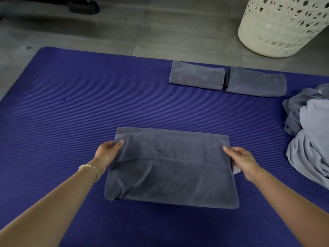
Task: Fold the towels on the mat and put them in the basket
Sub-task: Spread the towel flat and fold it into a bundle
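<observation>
A dark grey towel [170, 168] lies partly folded in the middle of the blue ribbed mat [71, 107]. My left hand [106, 152] grips its left edge, thumb on top. At the opposite edge, my right hand [240, 159] grips the towel beside a small white label. Two folded grey towels [196, 75] [256, 82] lie side by side at the mat's far edge. A heap of unfolded lighter grey towels [309, 132] sits at the right. The white perforated basket [284, 25] stands on the floor beyond the mat, upper right.
Grey tiled floor [160, 29] surrounds the mat. A dark shoe of another person [83, 6] shows at the top left. Bare mat stretches to the left of the towel.
</observation>
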{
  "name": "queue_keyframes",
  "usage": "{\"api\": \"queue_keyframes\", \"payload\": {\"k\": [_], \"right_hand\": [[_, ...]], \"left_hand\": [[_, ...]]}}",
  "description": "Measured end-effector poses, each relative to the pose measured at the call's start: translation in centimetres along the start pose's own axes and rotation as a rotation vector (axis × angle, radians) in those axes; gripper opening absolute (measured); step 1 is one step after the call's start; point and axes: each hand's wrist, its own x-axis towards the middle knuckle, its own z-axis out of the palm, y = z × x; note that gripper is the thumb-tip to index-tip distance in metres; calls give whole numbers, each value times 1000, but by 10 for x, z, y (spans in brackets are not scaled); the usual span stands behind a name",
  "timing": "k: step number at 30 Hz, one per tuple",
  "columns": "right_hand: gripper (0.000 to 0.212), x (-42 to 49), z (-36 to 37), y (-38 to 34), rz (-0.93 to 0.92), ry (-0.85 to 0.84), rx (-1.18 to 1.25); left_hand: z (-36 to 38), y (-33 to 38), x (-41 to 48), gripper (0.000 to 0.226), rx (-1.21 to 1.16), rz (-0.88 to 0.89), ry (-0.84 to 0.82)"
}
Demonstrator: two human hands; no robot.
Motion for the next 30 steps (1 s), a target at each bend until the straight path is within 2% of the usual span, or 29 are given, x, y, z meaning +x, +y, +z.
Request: {"api": "queue_keyframes", "payload": {"k": [3, 5, 10, 13, 17, 22, 24, 27, 30], "right_hand": [[23, -1, 7, 10, -78, 73, -134], [16, -4, 7, 8, -165, 90, -194], [12, -5, 3, 1, -227, 166, -116], [17, 4, 6, -3, -162, 165, -70], [33, 15, 6, 5, -34, 134, -117], [35, -6, -6, 25, -4, 38, -273], [39, -18, -10, 35, -1, 37, -294], [46, -41, -7, 54, -27, 180, -265], [36, -64, 4, 72, -60, 191, -279]], "left_hand": [[5, -15, -4, 27, 206, 74, 59], [6, -14, -7, 19, 191, 178, 78], [5, 0, -6, 18, 71, 352, 165], [6, 2, 3, 14, 91, 285, 134], [-1, -12, 9, 38, 227, 28, 24], [-11, -35, -20, 32, 370, 46, -126], [-14, -50, -29, 34, 399, 121, -85], [-15, -71, -43, 32, 324, 176, 75], [-7, -82, -54, 27, 250, 203, 141]]}}
